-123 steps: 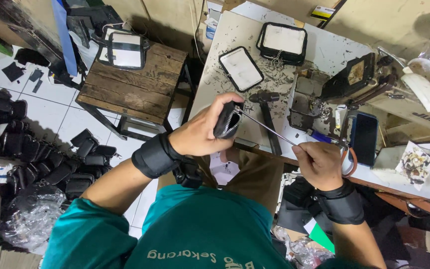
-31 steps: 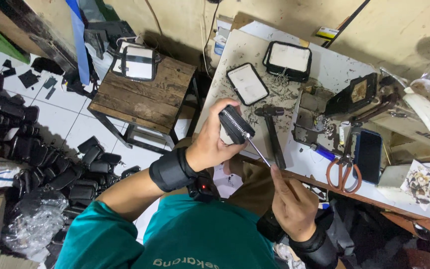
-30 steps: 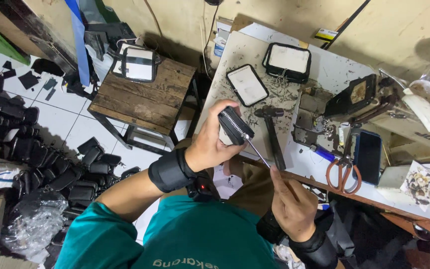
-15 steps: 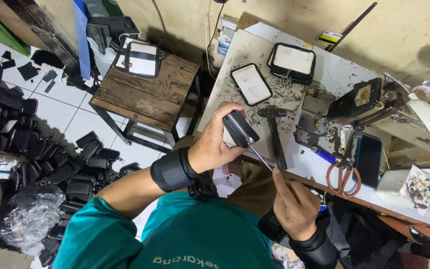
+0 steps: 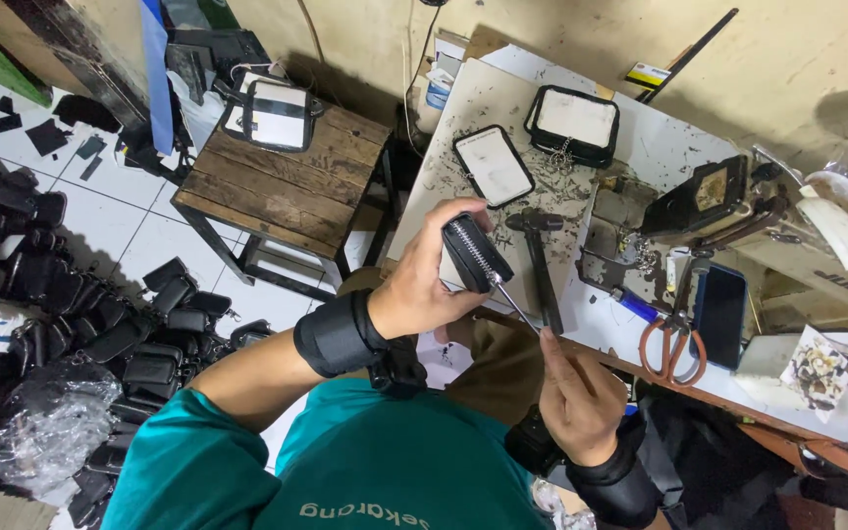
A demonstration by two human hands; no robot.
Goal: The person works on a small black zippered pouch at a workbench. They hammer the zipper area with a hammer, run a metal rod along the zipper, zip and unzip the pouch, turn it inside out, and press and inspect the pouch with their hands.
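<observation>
Gripping a small black zippered pouch (image 5: 476, 252) in your left hand (image 5: 419, 285), you hold it up over the near edge of the worktop (image 5: 463, 128). Your right hand (image 5: 578, 397) pinches a thin metal tool (image 5: 512, 304) whose tip meets the pouch's zipper. A hammer (image 5: 537, 265) lies just right of the pouch, orange-handled scissors (image 5: 671, 345) farther right.
</observation>
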